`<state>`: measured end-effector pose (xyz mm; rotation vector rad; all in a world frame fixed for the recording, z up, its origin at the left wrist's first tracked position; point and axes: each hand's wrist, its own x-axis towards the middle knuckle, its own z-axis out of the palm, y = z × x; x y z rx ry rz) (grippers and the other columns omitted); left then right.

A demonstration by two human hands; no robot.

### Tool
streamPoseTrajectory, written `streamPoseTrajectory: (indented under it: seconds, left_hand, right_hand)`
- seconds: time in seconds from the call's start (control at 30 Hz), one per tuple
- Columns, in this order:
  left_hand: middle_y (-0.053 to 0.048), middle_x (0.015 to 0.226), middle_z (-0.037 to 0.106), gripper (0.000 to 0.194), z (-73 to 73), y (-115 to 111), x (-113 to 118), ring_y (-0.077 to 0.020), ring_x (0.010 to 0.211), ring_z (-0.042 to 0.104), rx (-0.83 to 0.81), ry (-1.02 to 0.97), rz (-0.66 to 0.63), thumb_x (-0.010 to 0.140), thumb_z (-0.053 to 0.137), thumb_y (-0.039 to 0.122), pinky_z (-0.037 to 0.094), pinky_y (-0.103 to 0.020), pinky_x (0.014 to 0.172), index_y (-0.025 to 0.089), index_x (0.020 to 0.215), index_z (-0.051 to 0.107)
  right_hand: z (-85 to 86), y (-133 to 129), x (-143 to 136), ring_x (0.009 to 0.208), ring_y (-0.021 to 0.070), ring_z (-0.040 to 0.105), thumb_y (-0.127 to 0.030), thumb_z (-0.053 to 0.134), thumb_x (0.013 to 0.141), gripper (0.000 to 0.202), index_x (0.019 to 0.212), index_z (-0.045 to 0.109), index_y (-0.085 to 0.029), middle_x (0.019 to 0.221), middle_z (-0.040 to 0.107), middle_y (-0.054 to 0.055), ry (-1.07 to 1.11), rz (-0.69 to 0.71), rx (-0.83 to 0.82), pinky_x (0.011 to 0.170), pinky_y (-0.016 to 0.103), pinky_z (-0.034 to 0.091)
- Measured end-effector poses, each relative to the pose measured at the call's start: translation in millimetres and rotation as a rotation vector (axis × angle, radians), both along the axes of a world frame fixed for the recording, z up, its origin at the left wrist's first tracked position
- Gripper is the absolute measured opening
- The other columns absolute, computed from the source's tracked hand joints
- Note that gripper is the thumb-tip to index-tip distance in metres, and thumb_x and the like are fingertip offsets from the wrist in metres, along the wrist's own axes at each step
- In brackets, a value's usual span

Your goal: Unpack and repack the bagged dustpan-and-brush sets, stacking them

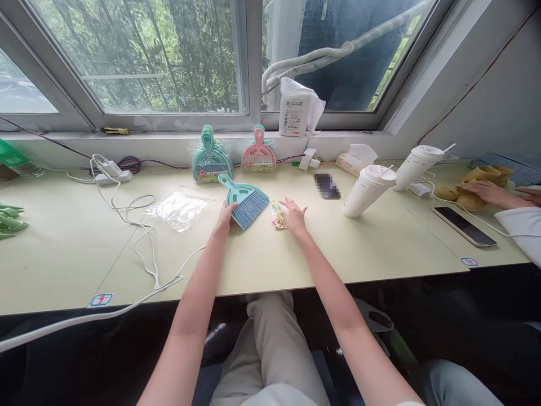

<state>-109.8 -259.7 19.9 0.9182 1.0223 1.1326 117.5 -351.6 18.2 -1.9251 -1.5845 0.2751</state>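
Note:
My left hand (225,217) grips the near left edge of a teal mini dustpan and brush set (245,201), its handle pointing away to the upper left and its grey-blue bristles facing right. My right hand (296,215) has its fingers spread, the tips at the edge of a few colourful printed cards (277,215) lying just right of the bristles. Left of the set lies a crumpled clear plastic bag (179,208). Behind it, a row of wrapped teal dustpan sets (211,158) and a wrapped pink dustpan set (258,152) lean against the wall.
White cables (147,242) run over the table's left part, near a power strip (114,177). To the right stand two lidded white cups (367,192), with a dark phone (327,186) beside them. Another person's hand (486,192) rests on brownish items at far right, near another phone (464,225).

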Motion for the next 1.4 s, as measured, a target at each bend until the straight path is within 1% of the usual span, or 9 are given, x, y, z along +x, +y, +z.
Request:
streamPoseTrajectory:
  seconds: [0.17,0.3,0.53,0.63,0.8,1.03,1.17,1.27,1.4]
  left_hand:
    - [-0.004,0.098,0.062,0.041,-0.4,-0.1,0.1,-0.0182,0.083,0.062,0.008,0.009,-0.010,0.068,0.069,0.029,0.051,-0.027,0.065,0.026,0.108,0.058]
    - [-0.003,0.094,0.061,0.040,1.4,-2.4,0.6,-0.0160,0.076,0.061,-0.007,0.010,0.002,0.069,0.068,0.028,0.049,-0.024,0.059,0.026,0.108,0.056]
    - [-0.003,0.099,0.061,0.048,9.6,-28.0,20.4,-0.0153,0.076,0.061,0.025,-0.005,-0.158,0.070,0.069,0.033,0.050,-0.025,0.059,0.027,0.113,0.050]
    - [-0.003,0.101,0.061,0.051,11.8,-38.2,31.4,-0.0155,0.078,0.061,0.037,-0.066,-0.217,0.070,0.070,0.038,0.052,-0.027,0.063,0.027,0.115,0.048]
    - [-0.003,0.099,0.062,0.053,15.3,-43.0,34.6,-0.0146,0.075,0.062,0.055,-0.131,-0.207,0.069,0.070,0.041,0.054,-0.028,0.063,0.024,0.114,0.048]
    - [-0.003,0.107,0.061,0.059,14.9,-47.1,37.1,-0.0191,0.093,0.063,0.150,-0.063,-0.162,0.061,0.073,0.024,0.054,-0.031,0.070,0.025,0.113,0.045]
    - [-0.003,0.106,0.061,0.059,14.8,-46.0,38.3,-0.0196,0.093,0.063,0.120,-0.081,-0.156,0.059,0.069,0.018,0.054,-0.032,0.071,0.025,0.113,0.046]
    - [-0.003,0.104,0.061,0.058,17.0,-44.2,36.0,-0.0212,0.094,0.063,0.121,-0.131,-0.198,0.059,0.067,0.017,0.054,-0.033,0.072,0.024,0.113,0.047]
    - [-0.004,0.103,0.062,0.056,18.1,-43.5,32.8,-0.0213,0.093,0.063,0.148,-0.147,-0.254,0.061,0.065,0.018,0.054,-0.033,0.073,0.023,0.114,0.048]
  right_hand:
    - [-2.2,-0.5,1.5,0.137,0.0264,0.026,-0.034,0.055,0.086,0.025,0.108,0.064,-0.026,0.142,0.045,0.004,-0.090,0.106,-0.064,0.107,0.063,-0.009]
    - [-0.5,-0.5,-0.6,0.133,0.0256,0.032,-0.038,0.054,0.086,0.023,0.085,0.067,-0.020,0.135,0.051,0.008,-0.127,-0.123,0.103,0.110,0.057,-0.004]
    - [28.6,-3.3,-4.1,0.121,0.0266,0.045,-0.047,0.027,0.094,0.045,0.108,0.060,-0.020,0.128,0.056,0.012,0.178,-0.491,0.334,0.108,0.061,0.006]
    - [32.5,-3.7,-25.0,0.132,0.0258,0.033,-0.047,0.020,0.095,0.049,0.122,0.054,-0.023,0.138,0.048,0.010,0.103,-0.348,0.369,0.108,0.062,0.002]
    - [13.6,0.0,-61.0,0.143,0.0263,0.006,-0.053,0.026,0.093,0.052,0.138,0.039,-0.031,0.155,0.018,0.006,-0.050,0.052,0.093,0.106,0.067,-0.003]
    - [3.1,3.1,-65.9,0.143,0.0263,-0.010,-0.057,0.022,0.092,0.062,0.145,0.026,-0.025,0.157,0.001,0.008,0.031,0.004,0.029,0.106,0.067,-0.001]
    - [4.1,4.0,-62.0,0.144,0.0267,-0.005,-0.053,0.017,0.093,0.055,0.140,0.035,-0.030,0.157,0.006,0.004,0.146,-0.052,0.089,0.106,0.068,0.004]
    - [2.1,7.4,-53.5,0.144,0.0246,0.005,-0.053,0.020,0.092,0.058,0.144,0.024,-0.027,0.156,0.011,0.006,0.339,-0.173,0.167,0.110,0.057,0.019]
    - [-1.7,11.0,-43.0,0.123,0.0227,0.051,-0.046,0.041,0.088,0.056,0.136,0.034,-0.020,0.136,0.049,0.014,0.897,0.009,0.092,0.096,0.040,0.047]
